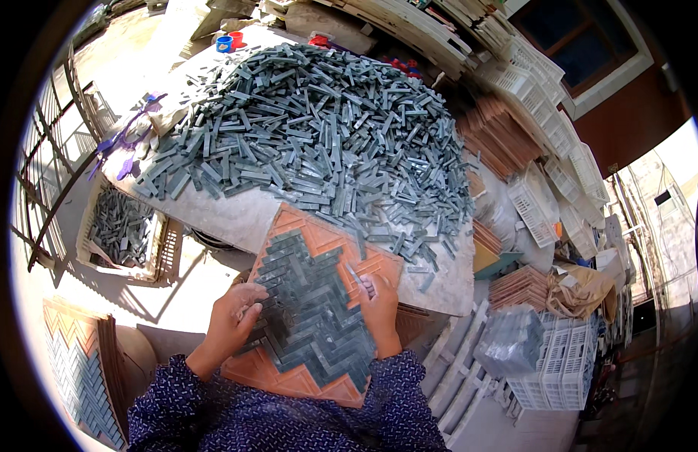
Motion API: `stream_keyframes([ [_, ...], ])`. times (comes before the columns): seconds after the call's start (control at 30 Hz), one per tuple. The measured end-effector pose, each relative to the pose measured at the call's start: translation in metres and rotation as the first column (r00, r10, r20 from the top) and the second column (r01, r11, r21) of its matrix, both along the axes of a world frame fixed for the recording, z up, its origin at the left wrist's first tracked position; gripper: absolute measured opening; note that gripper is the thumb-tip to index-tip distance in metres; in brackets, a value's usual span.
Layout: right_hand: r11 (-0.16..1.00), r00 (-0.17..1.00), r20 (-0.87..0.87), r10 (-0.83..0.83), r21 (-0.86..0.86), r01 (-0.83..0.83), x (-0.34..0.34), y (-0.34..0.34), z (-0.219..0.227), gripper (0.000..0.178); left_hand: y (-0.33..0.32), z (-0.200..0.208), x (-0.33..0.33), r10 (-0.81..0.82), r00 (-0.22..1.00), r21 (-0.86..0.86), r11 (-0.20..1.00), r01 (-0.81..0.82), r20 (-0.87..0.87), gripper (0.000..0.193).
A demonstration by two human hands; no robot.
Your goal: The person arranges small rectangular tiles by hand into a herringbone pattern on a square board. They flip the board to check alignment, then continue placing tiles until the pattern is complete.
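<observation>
An orange mould tray (290,216) with slanted slots lies in front of me, overlapping the near edge of the table. Dark green-grey stone strips (307,301) fill its middle in a herringbone pattern, and orange slots show at its corners and right side. In my right hand (379,307), a thin grey stone strip (354,275) is pinched over the tray's right side, its tip pointing up and left. My left hand (232,322) is at the tray's left edge with its fingers curled together; what they hold, if anything, is hidden.
A big heap of loose strips (311,120) covers the table (236,218). A crate of strips (123,230) stands at left, above a filled tray stack (78,369). Orange trays (500,135) and white plastic crates (552,369) are stacked at right. Small blue cup (224,44) stands far back.
</observation>
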State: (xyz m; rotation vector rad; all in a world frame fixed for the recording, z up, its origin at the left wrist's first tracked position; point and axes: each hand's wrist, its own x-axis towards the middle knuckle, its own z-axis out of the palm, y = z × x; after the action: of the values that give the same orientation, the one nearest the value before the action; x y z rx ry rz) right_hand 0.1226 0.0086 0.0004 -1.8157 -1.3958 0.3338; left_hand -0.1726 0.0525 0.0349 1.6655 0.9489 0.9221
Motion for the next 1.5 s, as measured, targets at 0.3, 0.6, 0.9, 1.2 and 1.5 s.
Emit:
stream_keyframes([
  [0.3,0.998,0.963,0.267,0.029,0.045,-0.043,0.008,-0.011,0.005,0.020,-0.039,0.001,0.078,-0.306,0.936,0.263,0.902,0.343,-0.173,0.019],
  [0.6,0.997,0.964,0.263,0.034,0.054,-0.050,0.016,-0.014,0.014,0.014,-0.003,-0.027,0.143,-0.216,0.857,0.490,0.744,0.455,-0.468,0.047],
  [0.9,0.986,0.946,0.319,-0.065,0.164,0.012,0.055,0.030,0.015,0.017,0.008,-0.036,0.156,-0.192,0.780,0.473,0.700,0.535,-0.596,0.053],
  [1.2,0.993,0.997,0.048,-0.060,-0.102,0.064,0.032,0.043,0.030,0.022,0.009,-0.044,0.140,-0.193,0.816,0.481,0.724,0.493,-0.545,0.055],
  [1.5,0.972,0.985,0.164,0.046,-0.236,-0.006,0.016,0.021,0.026,0.019,0.013,-0.050,0.139,-0.192,0.818,0.486,0.722,0.492,-0.542,0.055],
])
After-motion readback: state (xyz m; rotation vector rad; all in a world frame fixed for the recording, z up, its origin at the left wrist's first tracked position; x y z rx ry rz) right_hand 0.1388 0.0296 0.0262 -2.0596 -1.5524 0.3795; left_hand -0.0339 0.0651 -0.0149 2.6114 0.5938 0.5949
